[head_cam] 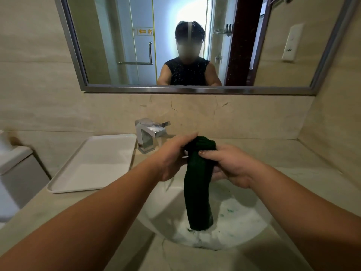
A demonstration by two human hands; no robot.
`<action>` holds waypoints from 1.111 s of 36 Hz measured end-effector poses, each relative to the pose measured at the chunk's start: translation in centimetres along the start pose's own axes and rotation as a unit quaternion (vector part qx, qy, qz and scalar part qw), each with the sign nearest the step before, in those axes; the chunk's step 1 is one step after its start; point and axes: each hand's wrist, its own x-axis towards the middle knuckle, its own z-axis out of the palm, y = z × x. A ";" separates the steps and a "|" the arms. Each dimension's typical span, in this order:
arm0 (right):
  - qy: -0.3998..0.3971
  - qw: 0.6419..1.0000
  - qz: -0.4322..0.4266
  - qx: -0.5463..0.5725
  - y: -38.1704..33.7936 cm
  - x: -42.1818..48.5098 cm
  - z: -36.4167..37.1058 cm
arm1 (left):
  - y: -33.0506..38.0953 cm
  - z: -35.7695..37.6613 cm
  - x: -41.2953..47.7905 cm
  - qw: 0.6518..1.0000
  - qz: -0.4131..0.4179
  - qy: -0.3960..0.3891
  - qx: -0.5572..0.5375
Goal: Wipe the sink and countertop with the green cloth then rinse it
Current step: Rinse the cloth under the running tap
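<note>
The dark green cloth [197,194] hangs as a wet, rolled column over the white sink [252,218], its lower end dripping into foamy water. My left hand [172,155] grips the cloth's top from the left. My right hand [228,165] holds the same upper part from the right, thumb across it. Both hands are above the basin's back rim. The chrome faucet [150,133] stands just behind my left hand, with water running from its spout. The beige countertop [304,159] surrounds the sink.
A white rectangular tray [93,163] lies on the counter at the left. A white toilet tank [13,169] sits further left. A framed mirror [195,45] on the wall reflects the person and a shower door.
</note>
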 end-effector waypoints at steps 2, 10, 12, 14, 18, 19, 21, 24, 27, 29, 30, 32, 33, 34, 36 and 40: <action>0.006 0.999 -0.007 0.048 -0.2 0.0 0.0 | -1.2 0.1 -0.4 0.998 -0.039 -0.056 -0.011; 0.096 0.982 0.018 0.163 -0.5 0.4 -2.1 | -5.4 -0.3 -1.4 0.967 -0.169 -0.182 0.052; 0.142 0.978 0.042 0.146 0.3 0.5 -3.2 | -5.8 -0.2 -1.3 0.964 -0.189 -0.171 0.081; 0.184 0.973 0.066 0.127 1.3 0.3 -4.3 | -6.4 -0.3 -0.8 0.960 -0.213 -0.152 0.098; 0.231 0.968 0.061 0.076 2.5 -0.4 -5.8 | -6.5 0.1 -0.2 0.957 -0.252 -0.130 0.058; 0.232 0.971 0.044 0.049 2.5 -0.6 -5.8 | -6.3 0.4 -0.1 0.955 -0.263 -0.135 0.025; 0.220 0.973 0.003 -0.070 1.9 -1.4 -5.4 | -5.6 0.9 0.1 0.949 -0.273 -0.146 -0.053; 0.132 0.925 -0.044 -0.353 0.7 -3.4 -3.6 | -4.6 1.5 0.4 0.940 -0.258 -0.147 -0.166; 0.017 0.877 -0.060 -0.477 0.3 -4.9 -2.2 | -3.9 1.9 0.7 0.937 -0.233 -0.166 -0.202; 0.022 0.874 -0.075 -0.480 0.2 -5.6 -2.0 | -3.6 2.0 0.6 0.947 -0.219 -0.183 -0.148; 0.048 0.880 -0.092 -0.464 0.3 -5.8 -2.3 | -3.5 2.0 0.4 0.952 -0.209 -0.191 -0.118; 0.072 0.871 -0.133 -0.468 0.9 -5.8 -3.1 | -3.3 2.0 -0.1 0.957 -0.191 -0.193 -0.101; 0.057 0.850 -0.152 -0.501 1.4 -5.8 -3.5 | -3.3 2.1 -0.3 0.958 -0.185 -0.189 -0.112; 0.031 0.823 -0.164 -0.543 2.0 -5.9 -3.6 | -3.1 2.3 -0.5 0.958 -0.177 -0.187 -0.126; 0.012 0.766 -0.184 -0.615 3.6 -5.4 -3.7 | -2.7 2.8 -0.8 0.957 -0.160 -0.201 -0.138; 0.102 0.666 -0.294 -0.678 4.9 -4.1 -3.4 | -1.6 4.0 -0.6 0.946 -0.159 -0.282 -0.014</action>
